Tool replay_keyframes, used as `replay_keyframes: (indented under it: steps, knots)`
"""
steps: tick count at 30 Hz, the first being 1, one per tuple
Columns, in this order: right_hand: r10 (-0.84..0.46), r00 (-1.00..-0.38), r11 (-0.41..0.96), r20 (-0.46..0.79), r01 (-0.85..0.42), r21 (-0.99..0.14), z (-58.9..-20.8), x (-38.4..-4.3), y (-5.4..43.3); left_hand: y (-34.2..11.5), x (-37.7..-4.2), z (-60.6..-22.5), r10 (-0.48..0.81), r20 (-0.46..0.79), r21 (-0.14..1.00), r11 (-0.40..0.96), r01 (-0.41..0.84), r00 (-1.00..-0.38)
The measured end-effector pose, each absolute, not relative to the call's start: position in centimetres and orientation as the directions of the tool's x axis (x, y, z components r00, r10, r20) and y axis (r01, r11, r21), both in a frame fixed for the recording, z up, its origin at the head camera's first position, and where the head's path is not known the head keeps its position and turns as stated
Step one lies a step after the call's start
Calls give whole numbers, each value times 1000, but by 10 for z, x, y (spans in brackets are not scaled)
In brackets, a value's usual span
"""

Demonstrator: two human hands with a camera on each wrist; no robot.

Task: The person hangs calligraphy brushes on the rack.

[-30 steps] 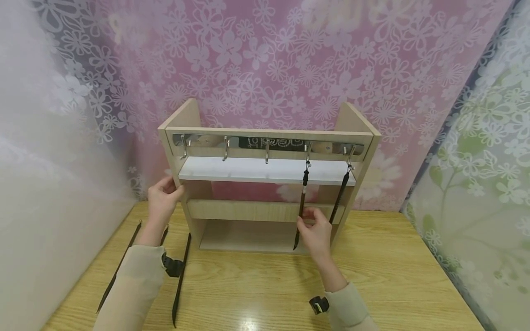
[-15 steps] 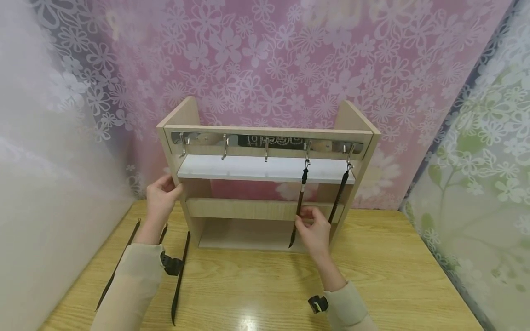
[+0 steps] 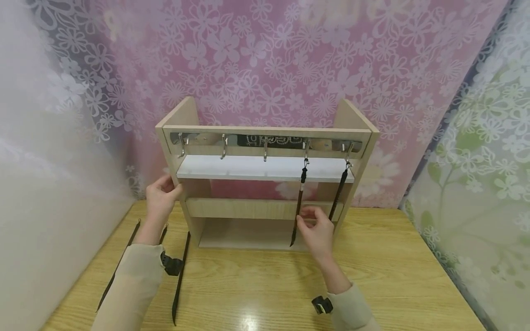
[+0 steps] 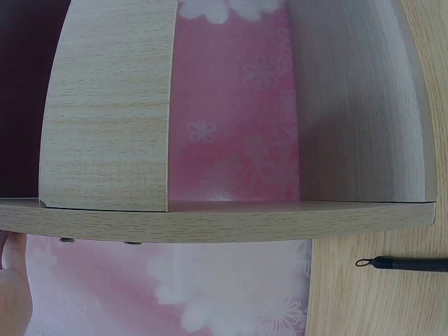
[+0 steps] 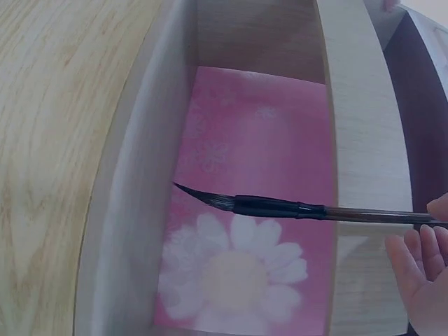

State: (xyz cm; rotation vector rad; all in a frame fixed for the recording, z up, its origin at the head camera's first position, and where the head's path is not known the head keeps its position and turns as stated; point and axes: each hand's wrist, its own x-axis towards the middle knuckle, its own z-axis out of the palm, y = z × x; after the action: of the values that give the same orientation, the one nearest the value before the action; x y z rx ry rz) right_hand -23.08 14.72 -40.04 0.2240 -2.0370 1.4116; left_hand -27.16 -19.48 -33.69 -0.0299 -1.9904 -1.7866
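Observation:
My right hand (image 3: pixel 318 234) pinches the lower handle of a dark calligraphy brush (image 3: pixel 300 198), which hangs by its loop from the second hook from the right. Its black, pointed bristle tip (image 5: pixel 204 195) points downward, seen bare in the right wrist view. A second brush (image 3: pixel 339 192) hangs from the rightmost hook, partly behind this hand. My left hand (image 3: pixel 160 200) grips the left side panel (image 4: pixel 231 222) of the wooden shelf rack (image 3: pixel 265 209), thumb at its front edge. Only a bit of that hand shows at the left wrist view's edge.
A metal strip with several hooks (image 3: pixel 266 149) runs along the rack's top board, over a white shelf (image 3: pixel 248 168). On the table (image 3: pixel 256 285), left, lie a long brush (image 3: pixel 131 240), another (image 3: pixel 164 233) mostly under my sleeve, and a third (image 3: pixel 177 296). Patterned walls stand behind and beside.
The hanging brush's lower end has swung slightly left within my right hand's fingers. The left hand has stayed at the rack's side.

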Motion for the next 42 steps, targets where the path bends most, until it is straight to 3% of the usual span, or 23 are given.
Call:
replay_keyframes:
  steps: [14,22,27,42]
  knots:
    - [188,-703,393,686,-586,-709,-370,-208,159,-204,-287,-354,-290,382,923,166,348,-877]
    - [225,-684,428,694,-570,-701,-340,-187,162,-201,-282,-348,-278,383,923,155,352,-881]
    - [249,-693,420,677,-553,-720,-351,-198,182,-196,-271,-336,-266,365,930,152,335,-892]
    - [352,-642,504,681,-483,-716,-348,-210,224,-203,-287,-354,-282,390,921,142,364,-876]
